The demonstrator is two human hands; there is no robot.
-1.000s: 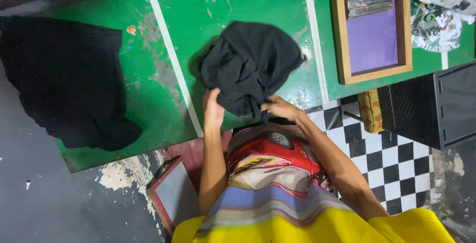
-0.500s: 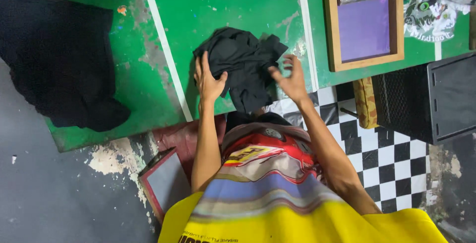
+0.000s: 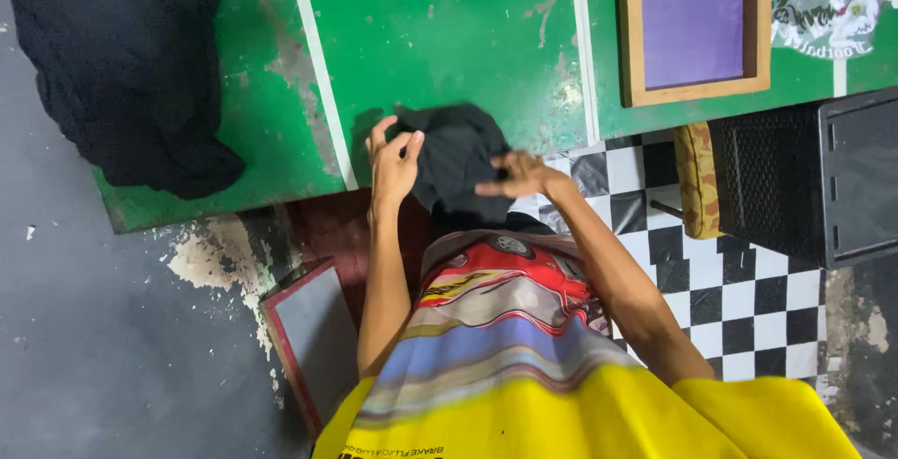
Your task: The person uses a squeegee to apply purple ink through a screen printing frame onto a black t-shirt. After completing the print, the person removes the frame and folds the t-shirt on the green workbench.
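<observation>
Near edge of the green painted table (image 3: 449, 38): a bunched black cloth garment (image 3: 454, 164) lies between the two hands, hanging slightly over the edge towards the person. The left hand (image 3: 393, 164), fingers curled, pinches the garment's left margin. The right hand (image 3: 519, 178), blurred, rests at its right margin; its finger state cannot be told. Farther left lies a second black cloth heap (image 3: 122, 66); far right, a wooden-framed purple screen (image 3: 697, 24).
</observation>
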